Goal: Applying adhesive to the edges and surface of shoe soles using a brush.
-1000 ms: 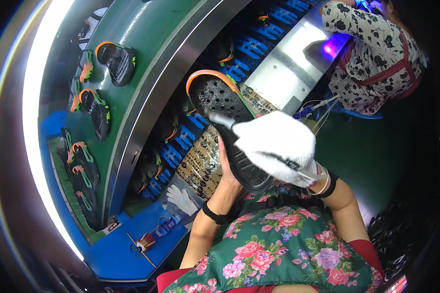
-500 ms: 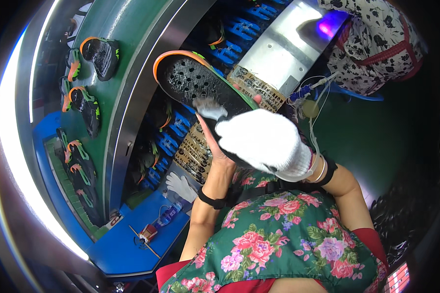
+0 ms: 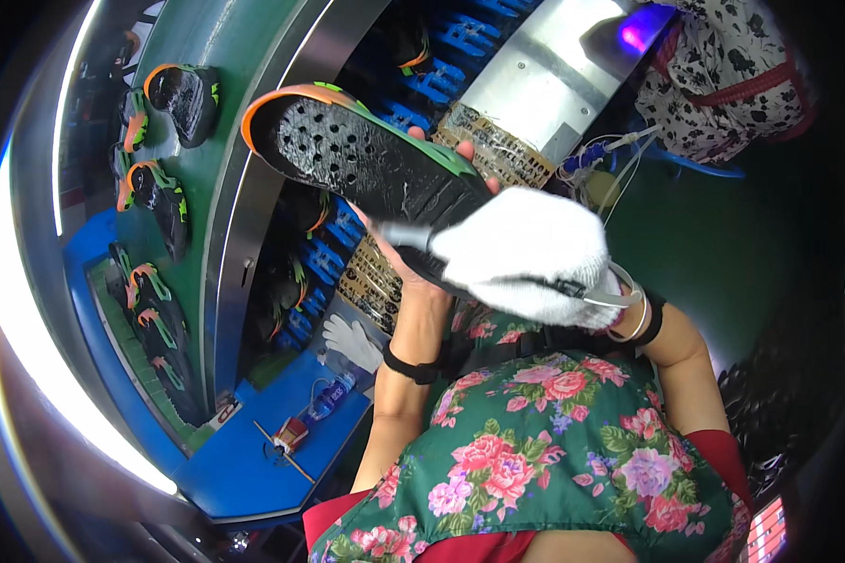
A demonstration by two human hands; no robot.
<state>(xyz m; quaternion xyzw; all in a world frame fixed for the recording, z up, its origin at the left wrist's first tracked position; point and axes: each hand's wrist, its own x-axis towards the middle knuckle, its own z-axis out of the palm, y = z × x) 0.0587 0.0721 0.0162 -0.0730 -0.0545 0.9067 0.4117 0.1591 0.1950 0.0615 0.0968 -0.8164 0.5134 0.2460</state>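
Observation:
My left hand, bare, grips a long shoe sole from beneath, fingertips curling over its far edge. The sole is black with a green and orange rim, rows of small holes toward one end and a shiny, wet-looking surface. In a white knit glove, my right hand is closed around a brush, whose pale, motion-blurred head lies over the sole's near side. The glove hides the brush's handle. A thin clear tube runs by the right wrist.
Similar shoe parts lie on a green conveyor belt at left. Blue racks stand behind the sole. A blue table bears a bottle and a white glove. Another person's patterned clothing shows far right.
The sole has shifted left and turned flatter. My right hand and the brush have moved lower, toward the sole's near edge. More of the left fingertips shows over the far edge.

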